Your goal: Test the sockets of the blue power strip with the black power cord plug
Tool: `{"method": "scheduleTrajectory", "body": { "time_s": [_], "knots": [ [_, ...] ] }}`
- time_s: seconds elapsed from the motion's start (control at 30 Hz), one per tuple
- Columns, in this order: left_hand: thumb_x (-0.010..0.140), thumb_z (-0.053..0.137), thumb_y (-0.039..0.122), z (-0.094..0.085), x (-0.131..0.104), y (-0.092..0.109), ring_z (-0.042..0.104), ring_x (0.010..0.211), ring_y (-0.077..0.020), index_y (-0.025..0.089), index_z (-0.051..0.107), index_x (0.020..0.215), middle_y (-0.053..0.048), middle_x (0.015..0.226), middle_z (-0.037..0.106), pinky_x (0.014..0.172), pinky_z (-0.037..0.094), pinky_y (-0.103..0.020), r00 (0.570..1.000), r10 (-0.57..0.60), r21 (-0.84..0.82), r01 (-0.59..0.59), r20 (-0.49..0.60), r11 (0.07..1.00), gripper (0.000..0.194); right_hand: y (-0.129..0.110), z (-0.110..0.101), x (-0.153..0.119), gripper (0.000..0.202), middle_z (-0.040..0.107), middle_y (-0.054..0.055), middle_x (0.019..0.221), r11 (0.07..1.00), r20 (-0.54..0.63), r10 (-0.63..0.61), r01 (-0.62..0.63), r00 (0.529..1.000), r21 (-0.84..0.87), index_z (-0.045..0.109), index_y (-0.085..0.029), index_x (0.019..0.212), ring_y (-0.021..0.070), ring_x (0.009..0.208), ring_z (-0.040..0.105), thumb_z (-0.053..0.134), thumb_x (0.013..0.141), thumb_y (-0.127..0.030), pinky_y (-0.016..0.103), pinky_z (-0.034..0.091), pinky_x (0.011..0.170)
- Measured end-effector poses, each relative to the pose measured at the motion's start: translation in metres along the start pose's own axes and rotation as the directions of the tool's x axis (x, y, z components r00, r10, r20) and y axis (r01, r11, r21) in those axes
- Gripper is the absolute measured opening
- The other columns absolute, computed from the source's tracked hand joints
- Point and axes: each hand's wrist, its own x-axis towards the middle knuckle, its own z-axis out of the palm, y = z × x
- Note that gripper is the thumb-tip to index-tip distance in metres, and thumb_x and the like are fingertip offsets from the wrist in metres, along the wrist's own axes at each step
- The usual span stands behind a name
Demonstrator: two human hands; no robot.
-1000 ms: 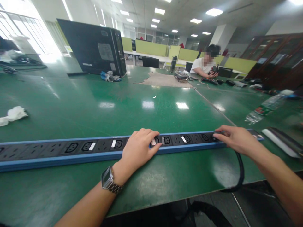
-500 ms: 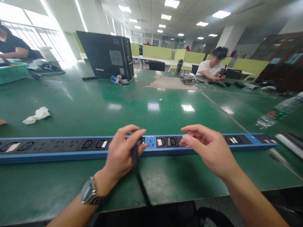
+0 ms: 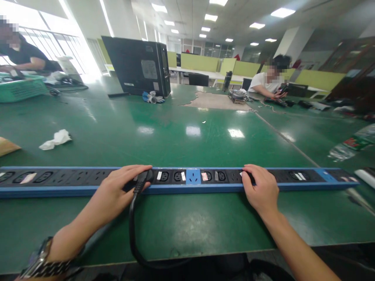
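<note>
1. Since the frame half a second ago, our left hand [image 3: 115, 189] has taken the plug [image 3: 143, 176] farther left along the strip [image 3: 166, 189], judged against the blue socket [image 3: 193, 176]; our right hand [image 3: 263, 190] has come down onto the strip.
2. Head view: the plug is on the strip's upper face, left of the blue socket. Our left thumb and fingers close about it from the near and far sides; they hide whether its pins are seated.
3. Our right hand curls over the strip, touching it well right of the blue socket; whether it clamps, we cannot tell.
4. We judge the plug light, hard and not fragile, best pinched by its body. The cable [image 3: 132, 226] looks thick and springy, so it may tug.
5. We expect the strip to be stiff and fairly heavy, liable to slide on the glossy table [image 3: 175, 144]; we would hold it by both long edges.
6. Cable end of the plug points toward us, slightly left; its pins probably face down. The strip's long axis runs left to right along the table's near edge, sockets up, left end out of view.
</note>
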Motion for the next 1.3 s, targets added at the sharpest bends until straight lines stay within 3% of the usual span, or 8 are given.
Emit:
{"method": "scheduleTrajectory", "body": {
  "time_s": [0.23,0.37,0.53,0.77,0.9,0.97,1.07,1.3],
  "knots": [
    [0.086,0.063,0.043,0.013,0.009,0.037,0.068,0.100,-0.0211,0.028,0.057,0.123,0.001,0.116,0.070,0.094,0.053,-0.038,0.961,-0.109,-0.180,0.064,-0.253,0.982,0.040,-0.002,0.002,0.000,0.023,0.072,0.007,0.104,1.000,-0.002,0.027,-0.027,1.000,-0.015,0.067,-0.019,0.092,0.0224,0.102,0.064,0.047,0.089,-0.029,0.035,0.041,0.093],
    [0.087,0.063,0.040,0.047,0.031,0.070,0.067,0.098,-0.0214,0.023,0.061,0.115,-0.005,0.110,0.071,0.089,0.053,-0.037,0.997,0.064,-0.158,-0.071,-0.052,0.985,0.033,-0.002,0.002,0.000,0.023,0.072,0.007,0.104,1.000,-0.010,0.018,-0.018,1.000,-0.009,0.068,-0.019,0.093,0.0217,0.102,0.064,0.047,0.089,-0.028,0.034,0.041,0.093],
    [0.087,0.061,0.040,0.066,0.045,0.080,0.066,0.101,-0.0258,0.023,0.065,0.110,-0.006,0.107,0.072,0.089,0.050,-0.044,0.991,0.094,-0.061,-0.089,0.097,0.994,0.028,-0.003,0.002,-0.001,0.023,0.072,0.007,0.105,1.000,-0.001,0.015,-0.015,1.000,0.017,0.068,-0.019,0.094,0.0214,0.103,0.064,0.048,0.089,-0.028,0.035,0.041,0.094],
    [0.083,0.064,0.023,0.069,0.042,0.083,0.065,0.100,-0.0246,0.023,0.066,0.108,-0.006,0.106,0.072,0.087,0.049,-0.042,0.994,0.105,-0.083,-0.101,0.043,0.991,0.025,-0.011,-0.006,0.006,0.022,0.072,0.008,0.100,0.946,-0.005,0.196,-0.188,0.981,0.263,0.069,-0.018,0.087,0.0225,0.099,0.064,0.052,0.088,-0.033,0.038,0.044,0.093],
    [0.080,0.067,0.020,0.082,0.049,0.112,0.065,0.094,-0.0223,0.021,0.061,0.113,-0.005,0.103,0.072,0.082,0.049,-0.038,0.978,0.134,-0.136,-0.156,-0.158,0.978,0.033,-0.046,-0.040,0.025,0.035,0.069,0.003,0.078,0.701,0.327,0.271,-0.419,0.905,0.577,0.064,-0.017,0.107,0.0166,0.068,0.064,0.050,0.090,-0.045,0.029,0.050,0.066],
    [0.078,0.069,0.018,0.088,0.056,0.131,0.065,0.094,-0.0228,0.022,0.057,0.120,-0.004,0.104,0.072,0.083,0.048,-0.038,0.954,0.246,-0.118,-0.268,-0.169,0.956,0.044,-0.066,-0.059,0.037,0.039,0.065,-0.001,0.067,0.733,0.486,0.124,-0.410,0.865,0.543,0.061,-0.018,0.117,0.0147,0.057,0.060,0.054,0.089,-0.044,0.026,0.045,0.056],
    [0.077,0.071,0.019,0.093,0.066,0.150,0.064,0.102,-0.0231,0.025,0.045,0.135,-0.004,0.111,0.071,0.087,0.047,-0.038,0.935,0.343,-0.155,-0.354,-0.093,0.922,0.063,-0.077,-0.076,0.051,0.030,0.063,-0.002,0.061,0.914,0.547,0.057,-0.264,0.835,0.308,0.068,-0.022,0.108,0.0144,0.055,0.056,0.056,0.087,-0.038,0.026,0.037,0.053],
    [0.079,0.074,0.030,0.093,0.061,0.126,0.061,0.108,-0.0262,0.022,0.048,0.132,-0.008,0.117,0.068,0.092,0.047,-0.043,0.980,0.197,-0.101,-0.196,0.007,0.976,0.060,-0.038,-0.064,0.063,0.033,0.071,0.004,0.070,0.988,0.586,0.122,-0.154,0.801,0.004,0.075,-0.017,0.101,0.0180,0.064,0.062,0.051,0.087,-0.035,0.028,0.040,0.060]
  ]
}}
